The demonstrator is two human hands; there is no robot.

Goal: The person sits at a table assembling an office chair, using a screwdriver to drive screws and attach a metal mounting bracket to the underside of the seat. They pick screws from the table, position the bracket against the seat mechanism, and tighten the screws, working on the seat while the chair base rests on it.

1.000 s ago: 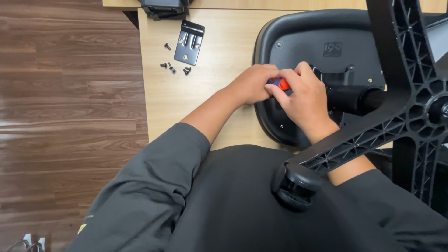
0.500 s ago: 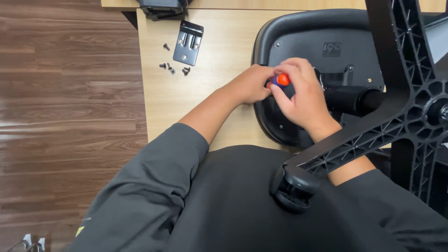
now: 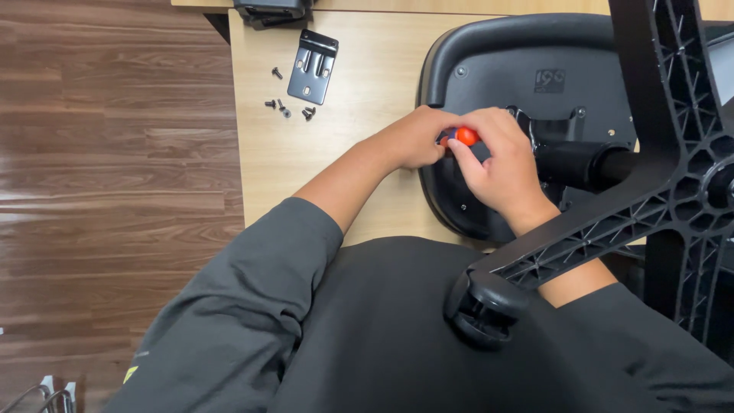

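Note:
A black office chair seat lies upside down on a light wooden table. Its star-shaped base with a caster wheel juts toward me. My right hand grips the red and blue handle of a screwdriver held against the seat's underside. My left hand is closed beside it, touching the handle's lower part. The screwdriver's tip is hidden by my fingers.
A black metal bracket and several small black screws lie on the table's far left part. A black object sits at the table's far edge. Brown wooden floor runs along the left.
My right hand has shifted on the screwdriver handle, so more of the red end shows. My left hand stays in place, and the chair has not moved.

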